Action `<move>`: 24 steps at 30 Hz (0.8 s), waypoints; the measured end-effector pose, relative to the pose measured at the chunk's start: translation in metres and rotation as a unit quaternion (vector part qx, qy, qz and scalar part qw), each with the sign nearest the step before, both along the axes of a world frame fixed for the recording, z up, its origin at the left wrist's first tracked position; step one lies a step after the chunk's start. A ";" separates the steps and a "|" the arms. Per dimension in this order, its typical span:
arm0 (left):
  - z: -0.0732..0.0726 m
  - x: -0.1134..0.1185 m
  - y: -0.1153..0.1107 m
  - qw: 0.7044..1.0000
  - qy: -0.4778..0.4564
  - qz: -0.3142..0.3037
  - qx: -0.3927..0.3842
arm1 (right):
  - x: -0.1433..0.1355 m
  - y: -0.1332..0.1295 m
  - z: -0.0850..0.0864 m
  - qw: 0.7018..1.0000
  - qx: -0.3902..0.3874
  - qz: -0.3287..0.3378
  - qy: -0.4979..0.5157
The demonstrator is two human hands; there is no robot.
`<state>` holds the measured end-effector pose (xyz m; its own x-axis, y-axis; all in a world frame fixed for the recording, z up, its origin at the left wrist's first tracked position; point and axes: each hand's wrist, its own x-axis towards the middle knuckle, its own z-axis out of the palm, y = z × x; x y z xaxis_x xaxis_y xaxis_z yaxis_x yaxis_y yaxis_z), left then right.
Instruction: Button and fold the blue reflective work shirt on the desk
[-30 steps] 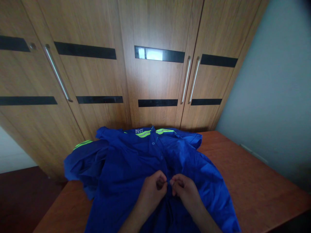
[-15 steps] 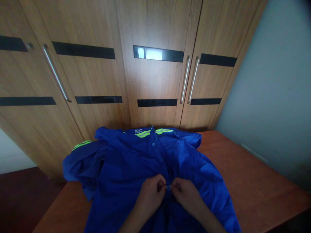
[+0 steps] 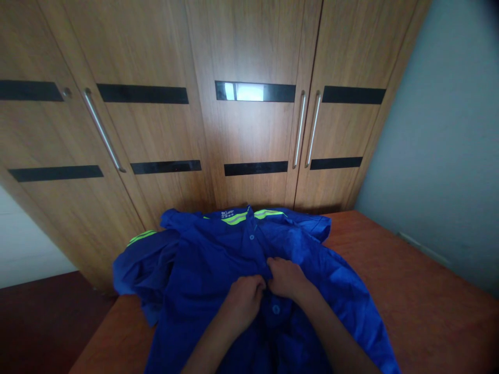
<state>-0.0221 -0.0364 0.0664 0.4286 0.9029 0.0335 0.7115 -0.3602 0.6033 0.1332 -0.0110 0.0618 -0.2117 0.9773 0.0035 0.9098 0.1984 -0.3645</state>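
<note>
A blue garment (image 3: pixel 202 265) with yellow-green stripes lies spread on a reddish-brown table (image 3: pixel 374 254), its collar toward the cupboard. My left hand (image 3: pixel 245 296) pinches the garment's front edge near the middle. Close beside it on the right, my right hand (image 3: pixel 286 278) grips the same front opening slightly higher up. The fingertips of both hands are partly hidden in the cloth. One button (image 3: pixel 276 309) shows just below my hands, and another button (image 3: pixel 251 237) sits near the collar.
Behind the table stands a wooden cupboard (image 3: pixel 249 130) with dark strips and metal handles. A pale wall (image 3: pixel 440 156) rises at the right. The garment's bunched sleeve (image 3: pixel 144 265) lies at the table's left edge. Dark red floor (image 3: pixel 47 311) shows at lower left.
My right hand has moved up along the front opening, away from the lower button, which is now uncovered. My left hand has shifted slightly upward. The view has moved a little.
</note>
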 end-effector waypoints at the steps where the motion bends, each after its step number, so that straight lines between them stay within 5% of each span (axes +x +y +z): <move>1: 0.002 0.001 0.007 1.000 0.007 0.012 0.006 | 0.003 0.003 -0.003 1.000 -0.008 0.013 0.011; 4: 0.001 0.008 0.030 0.999 0.009 0.047 0.021 | 0.014 0.009 -0.011 0.997 -0.029 0.047 0.047; 9: -0.023 0.024 0.055 0.996 -0.038 0.079 0.010 | 0.026 0.012 -0.028 0.990 -0.039 0.097 0.099; 16: -0.050 0.019 0.062 0.981 -0.161 0.103 -0.017 | 0.021 0.015 -0.049 0.985 -0.009 -0.003 0.172; 24: -0.037 0.005 0.058 0.950 -0.287 0.116 -0.029 | 0.032 0.024 -0.037 0.930 -0.013 -0.048 0.364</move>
